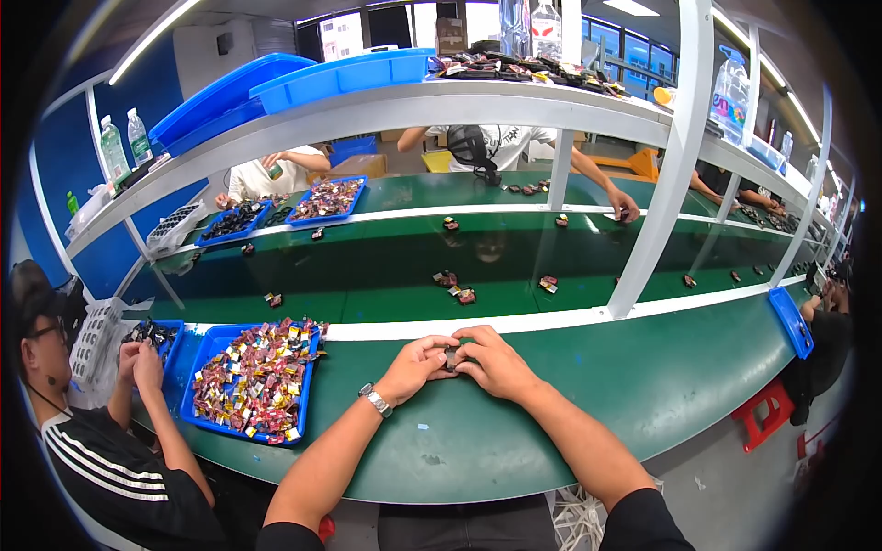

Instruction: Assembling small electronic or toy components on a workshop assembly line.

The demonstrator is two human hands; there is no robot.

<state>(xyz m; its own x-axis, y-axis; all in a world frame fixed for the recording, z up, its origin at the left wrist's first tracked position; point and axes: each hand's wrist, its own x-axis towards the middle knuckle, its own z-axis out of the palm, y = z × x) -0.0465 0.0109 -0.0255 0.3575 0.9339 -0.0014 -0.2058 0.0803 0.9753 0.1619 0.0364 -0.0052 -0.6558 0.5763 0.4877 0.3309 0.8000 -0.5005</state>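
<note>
My left hand and my right hand meet over the green worktable, just below the white strip at its far edge. Both pinch one small dark part between their fingertips; most of it is hidden by the fingers. A metal watch sits on my left wrist. A blue tray heaped with several small red, gold and silver parts lies on the table to my left, about a hand's width from my left forearm.
Beyond the white strip runs a green conveyor belt carrying scattered small parts. A white shelf frame post rises at the right. A person in a black striped top works at my left; others sit across the belt. A red stool stands at the right.
</note>
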